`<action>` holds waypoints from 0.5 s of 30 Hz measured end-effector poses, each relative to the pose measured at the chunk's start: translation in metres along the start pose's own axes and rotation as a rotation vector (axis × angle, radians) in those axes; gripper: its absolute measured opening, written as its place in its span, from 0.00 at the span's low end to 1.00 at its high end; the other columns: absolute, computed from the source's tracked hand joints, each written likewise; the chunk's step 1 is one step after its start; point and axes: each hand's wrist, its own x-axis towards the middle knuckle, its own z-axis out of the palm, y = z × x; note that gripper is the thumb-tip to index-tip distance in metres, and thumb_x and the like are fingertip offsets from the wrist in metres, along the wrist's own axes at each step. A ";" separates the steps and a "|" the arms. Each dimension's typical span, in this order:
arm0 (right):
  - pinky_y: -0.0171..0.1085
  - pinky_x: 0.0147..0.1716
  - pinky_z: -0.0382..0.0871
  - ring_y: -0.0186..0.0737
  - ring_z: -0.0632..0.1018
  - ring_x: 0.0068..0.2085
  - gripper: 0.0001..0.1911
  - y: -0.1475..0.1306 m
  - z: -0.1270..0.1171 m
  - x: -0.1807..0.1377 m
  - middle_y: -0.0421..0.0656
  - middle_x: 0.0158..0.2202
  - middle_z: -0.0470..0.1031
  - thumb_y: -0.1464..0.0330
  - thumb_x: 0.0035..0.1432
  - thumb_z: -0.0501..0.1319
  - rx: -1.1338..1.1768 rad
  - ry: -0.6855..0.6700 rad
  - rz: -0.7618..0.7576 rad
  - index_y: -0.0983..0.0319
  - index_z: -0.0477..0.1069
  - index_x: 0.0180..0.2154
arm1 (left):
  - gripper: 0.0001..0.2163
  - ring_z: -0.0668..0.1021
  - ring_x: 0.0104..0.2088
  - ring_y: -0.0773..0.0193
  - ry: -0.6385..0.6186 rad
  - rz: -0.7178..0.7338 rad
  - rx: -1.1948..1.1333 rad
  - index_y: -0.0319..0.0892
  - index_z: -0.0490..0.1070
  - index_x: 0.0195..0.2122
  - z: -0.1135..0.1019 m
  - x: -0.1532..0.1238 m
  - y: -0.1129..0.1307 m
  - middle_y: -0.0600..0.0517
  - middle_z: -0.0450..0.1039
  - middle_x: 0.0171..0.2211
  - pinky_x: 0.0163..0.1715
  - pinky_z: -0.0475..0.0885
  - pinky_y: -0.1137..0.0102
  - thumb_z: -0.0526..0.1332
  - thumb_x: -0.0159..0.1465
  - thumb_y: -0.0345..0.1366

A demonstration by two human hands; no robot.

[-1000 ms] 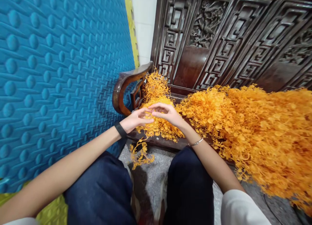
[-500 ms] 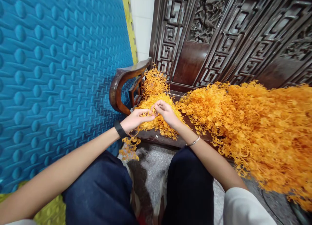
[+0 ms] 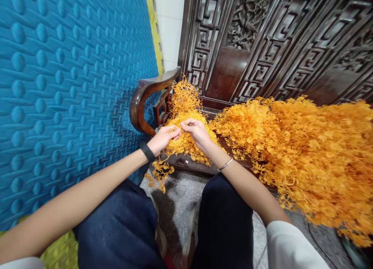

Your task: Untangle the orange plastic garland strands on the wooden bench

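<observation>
as i view it remotely, left hand (image 3: 162, 140) and right hand (image 3: 198, 134) nearly meet, each with thumb and fingertips pinched together; cannot tell what sits between them. small orange heap (image 3: 188, 145) lies under and beyond both, on dark worktop (image 3: 177, 162). orange strand (image 3: 160, 171) dangles below left hand; larger orange pile (image 3: 309, 156) spreads right.

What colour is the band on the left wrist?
The band is black; it shows best in the head view.
</observation>
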 end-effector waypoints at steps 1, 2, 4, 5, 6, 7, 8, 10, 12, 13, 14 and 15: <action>0.35 0.30 0.63 0.30 0.67 0.24 0.14 0.003 0.004 0.003 0.36 0.21 0.69 0.62 0.37 0.70 0.003 0.048 -0.015 0.62 0.67 0.21 | 0.10 0.61 0.21 0.71 0.045 -0.032 -0.010 0.38 0.69 0.22 0.002 0.002 0.001 0.56 0.61 0.19 0.23 0.55 0.72 0.59 0.58 0.35; 0.35 0.30 0.63 0.30 0.67 0.25 0.14 0.005 0.008 0.006 0.36 0.21 0.68 0.62 0.38 0.69 0.007 0.084 -0.035 0.62 0.67 0.21 | 0.09 0.60 0.20 0.71 0.087 -0.066 -0.020 0.38 0.68 0.22 0.003 0.004 0.002 0.56 0.61 0.19 0.21 0.52 0.72 0.59 0.58 0.34; 0.35 0.31 0.64 0.30 0.68 0.26 0.13 0.007 0.012 0.016 0.36 0.22 0.69 0.63 0.40 0.68 0.010 0.136 -0.078 0.62 0.67 0.21 | 0.09 0.59 0.19 0.72 0.154 -0.125 -0.057 0.39 0.68 0.23 0.005 0.004 0.004 0.56 0.60 0.20 0.19 0.48 0.73 0.59 0.58 0.35; 0.35 0.31 0.64 0.30 0.68 0.26 0.12 0.007 0.011 0.023 0.36 0.22 0.68 0.64 0.42 0.68 0.002 0.181 -0.097 0.62 0.67 0.22 | 0.08 0.59 0.18 0.73 0.174 -0.151 -0.085 0.39 0.67 0.23 0.006 0.003 0.005 0.56 0.60 0.20 0.18 0.47 0.73 0.60 0.58 0.35; 0.34 0.30 0.64 0.31 0.68 0.26 0.11 0.005 0.006 0.031 0.36 0.22 0.68 0.64 0.44 0.66 -0.016 0.246 -0.110 0.62 0.66 0.21 | 0.09 0.59 0.17 0.73 0.177 -0.181 -0.110 0.39 0.67 0.22 0.006 0.001 0.005 0.57 0.59 0.19 0.17 0.46 0.73 0.61 0.57 0.36; 0.34 0.29 0.63 0.31 0.68 0.25 0.11 0.001 -0.002 0.040 0.36 0.21 0.67 0.65 0.46 0.64 -0.041 0.325 -0.131 0.62 0.65 0.22 | 0.09 0.58 0.16 0.74 0.161 -0.221 -0.126 0.39 0.66 0.22 0.007 -0.003 0.004 0.57 0.59 0.19 0.17 0.45 0.73 0.61 0.56 0.36; 0.34 0.28 0.62 0.30 0.66 0.24 0.11 -0.003 -0.014 0.049 0.36 0.20 0.65 0.65 0.49 0.62 -0.071 0.434 -0.141 0.62 0.64 0.21 | 0.10 0.58 0.16 0.74 0.130 -0.260 -0.131 0.39 0.66 0.21 0.007 -0.007 0.003 0.57 0.58 0.18 0.16 0.45 0.73 0.62 0.55 0.37; 0.34 0.29 0.63 0.31 0.67 0.25 0.10 -0.009 -0.042 0.065 0.37 0.21 0.66 0.65 0.51 0.60 -0.120 0.615 -0.251 0.62 0.65 0.22 | 0.11 0.58 0.16 0.74 0.053 -0.294 -0.125 0.39 0.67 0.21 0.006 -0.015 0.002 0.57 0.57 0.17 0.15 0.46 0.74 0.64 0.54 0.39; 0.34 0.33 0.64 0.33 0.70 0.29 0.08 -0.010 -0.069 0.075 0.38 0.25 0.70 0.65 0.48 0.62 -0.219 0.657 -0.359 0.63 0.69 0.25 | 0.10 0.61 0.18 0.73 0.006 -0.261 -0.136 0.39 0.68 0.24 0.003 -0.020 0.001 0.56 0.61 0.20 0.15 0.51 0.76 0.64 0.52 0.41; 0.35 0.34 0.65 0.34 0.71 0.30 0.08 -0.007 -0.079 0.078 0.39 0.26 0.72 0.65 0.47 0.63 -0.291 0.636 -0.369 0.64 0.71 0.26 | 0.10 0.63 0.21 0.72 -0.004 -0.231 -0.146 0.39 0.69 0.25 0.001 -0.022 0.001 0.55 0.63 0.22 0.16 0.54 0.76 0.65 0.52 0.41; 0.35 0.35 0.65 0.35 0.71 0.31 0.09 -0.002 -0.086 0.079 0.40 0.26 0.72 0.65 0.46 0.63 -0.369 0.609 -0.359 0.65 0.73 0.27 | 0.11 0.65 0.23 0.71 -0.016 -0.203 -0.149 0.39 0.69 0.26 -0.002 -0.021 0.001 0.55 0.64 0.24 0.17 0.57 0.77 0.65 0.52 0.41; 0.36 0.36 0.65 0.35 0.71 0.31 0.09 0.003 -0.090 0.079 0.40 0.26 0.72 0.65 0.46 0.64 -0.443 0.579 -0.335 0.65 0.74 0.27 | 0.11 0.67 0.25 0.69 -0.030 -0.183 -0.142 0.39 0.69 0.27 -0.005 -0.021 0.001 0.54 0.65 0.25 0.18 0.59 0.77 0.65 0.51 0.42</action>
